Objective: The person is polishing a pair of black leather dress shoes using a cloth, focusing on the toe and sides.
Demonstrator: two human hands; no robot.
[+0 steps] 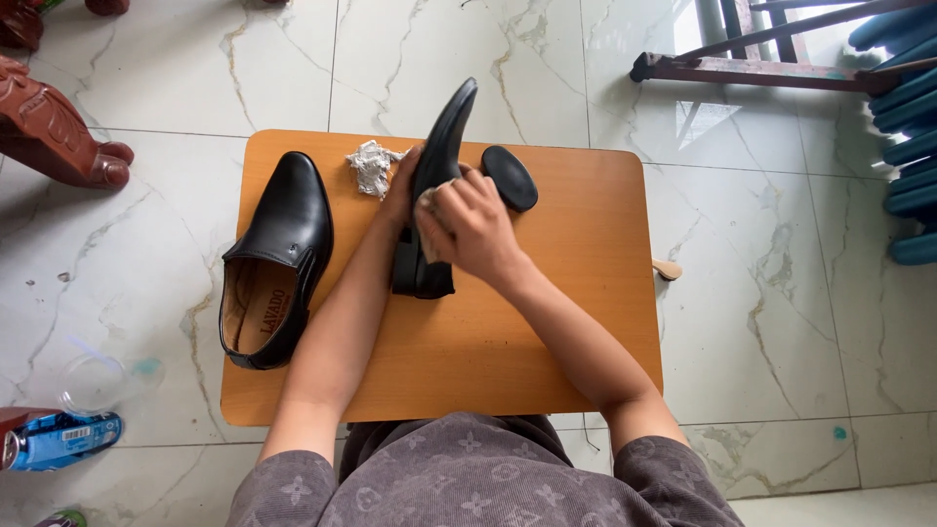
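Centre frame, wooden table [547, 332]: left hand [402, 185] clamps tilted black shoe [436, 185] steady; right hand [468, 229] pinches cloth [427, 210] against it; second shoe [273, 259] left, crumpled rag [371, 164], brush [509, 178] beside.

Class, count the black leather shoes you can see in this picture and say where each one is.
2. One black leather shoe lies flat on the wooden table's left side; the other stands on edge at the centre, held between both hands.
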